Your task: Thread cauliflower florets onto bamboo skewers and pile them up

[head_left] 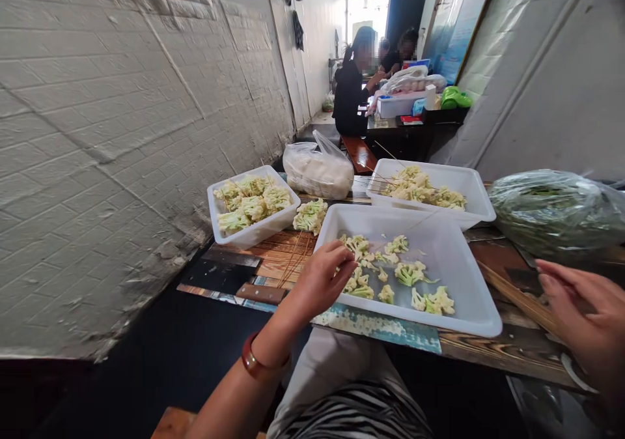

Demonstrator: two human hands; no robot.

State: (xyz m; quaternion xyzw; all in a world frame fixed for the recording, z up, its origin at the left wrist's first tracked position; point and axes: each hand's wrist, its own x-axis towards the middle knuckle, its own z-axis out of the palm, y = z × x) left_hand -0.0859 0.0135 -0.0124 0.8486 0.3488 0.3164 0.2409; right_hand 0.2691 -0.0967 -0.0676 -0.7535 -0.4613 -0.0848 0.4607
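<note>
My left hand (325, 276) is over the left side of the white plastic tray (469, 283), fingers curled together by the cauliflower florets (359, 247). Whatever those fingers may pinch is hidden. More loose florets (410, 273) are scattered on the tray bottom. At the right edge, my right hand (586, 315) is held with fingers stretched out, and nothing shows clearly in it. Beside it, a bundle of thin wooden sticks (520, 299) lies on the table. A red bangle (254, 357) is on my left wrist.
Cauliflower on skewers fills a left tub (254, 234) and a back tub (469, 191). Between them are a bagged white mass (319, 172) and cauliflower (310, 216). A wooden-handled knife (262, 294) lies near the front edge. Bagged greens (556, 208) stand right. People sit beyond.
</note>
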